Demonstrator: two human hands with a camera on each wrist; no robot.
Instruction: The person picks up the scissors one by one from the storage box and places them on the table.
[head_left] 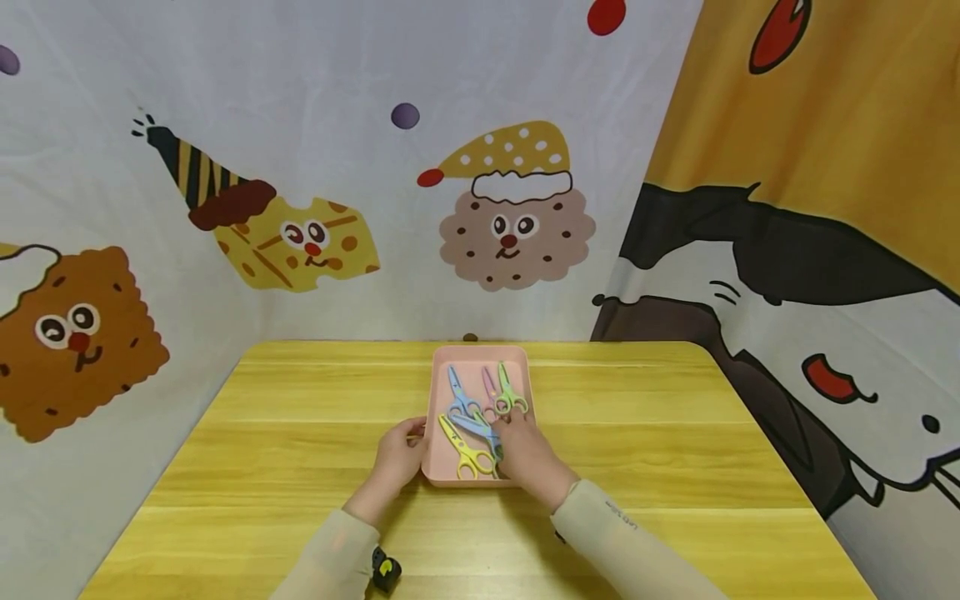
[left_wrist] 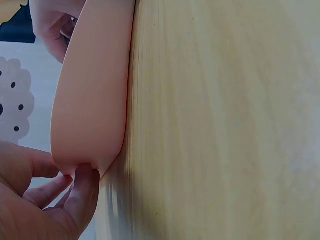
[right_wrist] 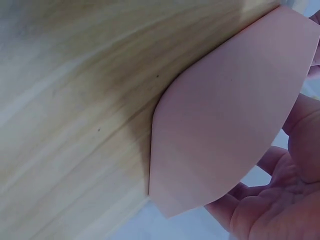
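Observation:
A pink tray (head_left: 480, 353) stands on the wooden table with several children's scissors in it. Its left side is held by my left hand (head_left: 400, 454), whose fingertips press the wall near a corner in the left wrist view. My right hand (head_left: 528, 457) reaches over the near right part of the tray and grips blue scissors (head_left: 474, 427), blades toward the left; the hand covers their handles. Yellow scissors (head_left: 463, 446) lie at the near left. Farther back are other blue scissors (head_left: 459, 392), purple scissors (head_left: 490, 387) and green scissors (head_left: 506, 387). The tray wall hides the scissors from both wrist views.
The wooden table (head_left: 300, 383) extends on both sides of the tray. A printed cloth (head_left: 330, 83) with cartoon figures hangs behind it. A small black device (head_left: 386, 572) is by the left sleeve.

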